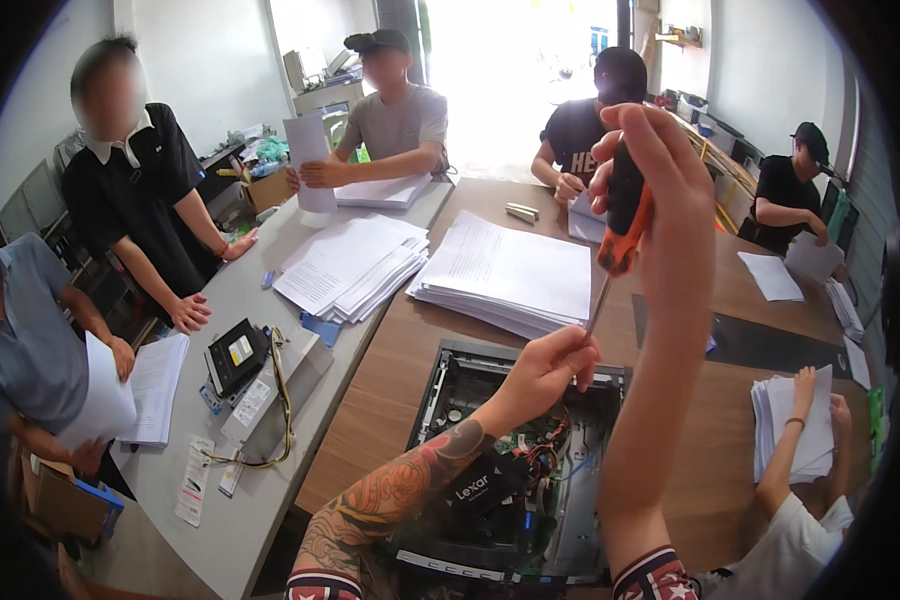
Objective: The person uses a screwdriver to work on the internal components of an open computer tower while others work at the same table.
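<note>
My right hand is raised, its fingers wrapped round the black and orange handle of a screwdriver. The thin shaft points down to my left hand, which is closed in a pinch at its lower end. Whether a screw sits at the tip is hidden by those fingers. Below both hands lies an open black computer case, with a green circuit board and coloured cables showing inside. A flat black drive rests in the case beside my left forearm, which covers part of the case.
Paper stacks lie beyond the case, with more on the grey table. That table also holds a power supply with cables and an optical drive. Several people handle papers around the tables; one person stands at the left.
</note>
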Tool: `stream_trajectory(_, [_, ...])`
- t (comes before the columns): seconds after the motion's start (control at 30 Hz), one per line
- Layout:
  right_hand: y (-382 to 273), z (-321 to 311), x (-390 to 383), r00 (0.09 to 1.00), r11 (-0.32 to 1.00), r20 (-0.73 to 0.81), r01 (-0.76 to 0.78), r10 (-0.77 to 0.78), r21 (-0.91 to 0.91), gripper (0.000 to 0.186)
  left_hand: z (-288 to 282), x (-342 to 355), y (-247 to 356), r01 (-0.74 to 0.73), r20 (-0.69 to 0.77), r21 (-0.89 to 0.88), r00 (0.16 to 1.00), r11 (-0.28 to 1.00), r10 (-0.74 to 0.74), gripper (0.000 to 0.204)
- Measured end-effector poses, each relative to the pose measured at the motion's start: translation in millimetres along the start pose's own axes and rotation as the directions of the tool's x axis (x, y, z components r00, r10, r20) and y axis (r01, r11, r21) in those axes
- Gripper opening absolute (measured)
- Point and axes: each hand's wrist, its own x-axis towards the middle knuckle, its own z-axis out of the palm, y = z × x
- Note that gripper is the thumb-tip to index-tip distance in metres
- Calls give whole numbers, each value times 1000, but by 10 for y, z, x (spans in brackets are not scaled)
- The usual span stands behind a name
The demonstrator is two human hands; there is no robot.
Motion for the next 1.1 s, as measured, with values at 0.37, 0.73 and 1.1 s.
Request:
stream_trajectory(0.37, [130,-382,166,559,541,715,-479,-420,692,21,-53,-11,129,75,332,-30,941,997,-60,40])
stream_trajectory(0.73, [-3,-7,-17,996,992,50,-76,71,100,26,12,4,-35,13,77,109,997,994,-21,12])
stream_trajectory(1.1, [111,38,-23,986,992,114,-121,123,-19,32,-110,50,-31,90,182,17,979,996,-92,23])
